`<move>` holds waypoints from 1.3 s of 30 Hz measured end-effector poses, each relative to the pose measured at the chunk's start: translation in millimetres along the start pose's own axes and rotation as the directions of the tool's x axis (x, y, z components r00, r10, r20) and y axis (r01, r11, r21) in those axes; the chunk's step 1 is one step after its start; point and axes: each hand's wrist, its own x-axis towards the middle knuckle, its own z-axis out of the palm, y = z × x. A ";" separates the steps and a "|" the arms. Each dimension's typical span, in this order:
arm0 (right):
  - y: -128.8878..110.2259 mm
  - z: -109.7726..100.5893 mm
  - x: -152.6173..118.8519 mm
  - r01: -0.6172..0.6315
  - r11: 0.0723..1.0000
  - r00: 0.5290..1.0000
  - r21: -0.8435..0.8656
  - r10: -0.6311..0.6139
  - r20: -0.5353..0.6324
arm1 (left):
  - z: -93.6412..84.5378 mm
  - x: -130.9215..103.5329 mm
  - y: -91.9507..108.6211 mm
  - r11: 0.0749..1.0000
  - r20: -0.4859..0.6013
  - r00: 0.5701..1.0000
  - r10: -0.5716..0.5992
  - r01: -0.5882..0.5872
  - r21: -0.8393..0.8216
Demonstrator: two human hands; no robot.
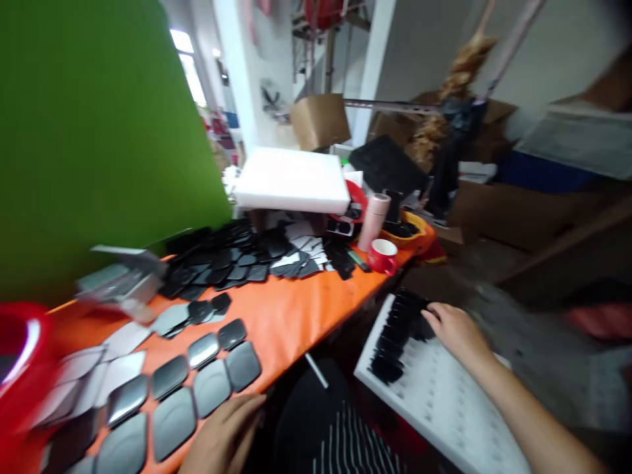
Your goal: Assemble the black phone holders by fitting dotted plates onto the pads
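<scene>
My right hand [457, 332] reaches out over a white foam tray [434, 401] beside the table, its fingers resting on the rows of small black parts [399, 329] set in the tray's far end. My left hand [224, 438] rests at the near edge of the orange table [286, 316], fingers curled, right beside several grey rounded mirror-like plates [197, 385] laid in rows. I cannot see anything held in either hand.
A heap of black parts [237, 260] covers the table's middle. A red mug [382, 255], a pink tube [372, 220] and a white foam block [291, 179] stand at the far end. A green board [93, 131] rises at left, and a red bowl [22, 355] sits near left.
</scene>
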 end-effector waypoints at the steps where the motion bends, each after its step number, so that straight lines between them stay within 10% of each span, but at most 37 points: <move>1: -20.4 1.1 -6.1 0.049 0.995 0.996 0.090 -0.041 -0.084 | -1.7 -2.7 0.0 0.998 -0.032 0.999 -0.020 0.022 0.054; 5: -145.3 17.7 -41.9 0.333 0.784 0.901 0.523 -0.429 0.069 | 2.2 -9.9 -0.8 0.952 -0.145 0.982 -0.119 0.154 0.264; 7: -212.4 30.5 -53.3 0.441 0.696 0.805 0.566 -0.586 0.093 | 8.4 -11.6 -1.0 0.922 -0.175 0.972 -0.160 0.210 0.326; 10: -286.0 51.0 -53.6 0.512 0.732 0.780 0.449 -0.616 0.115 | 18.7 -14.3 -2.3 0.904 -0.173 0.969 -0.178 0.231 0.360; 17: -333.0 77.4 -40.0 0.356 0.854 0.840 0.379 -0.470 0.271 | 28.6 -23.2 -7.8 0.923 -0.144 0.973 -0.179 0.216 0.318; 21: -330.9 78.7 -39.5 0.260 0.778 0.759 0.572 -0.531 0.377 | 15.9 -22.2 -11.6 0.945 -0.092 0.980 -0.175 0.194 0.263; 31: -233.4 27.7 -39.3 0.035 0.413 0.976 0.910 -0.210 0.058 | -5.8 -2.8 -17.9 0.796 -0.149 0.912 -0.382 0.406 0.449; 39: -47.9 -75.6 -17.2 0.040 0.718 0.928 0.695 0.230 -0.292 | 15.3 -14.5 -9.3 0.895 -0.114 0.951 -0.287 0.309 0.321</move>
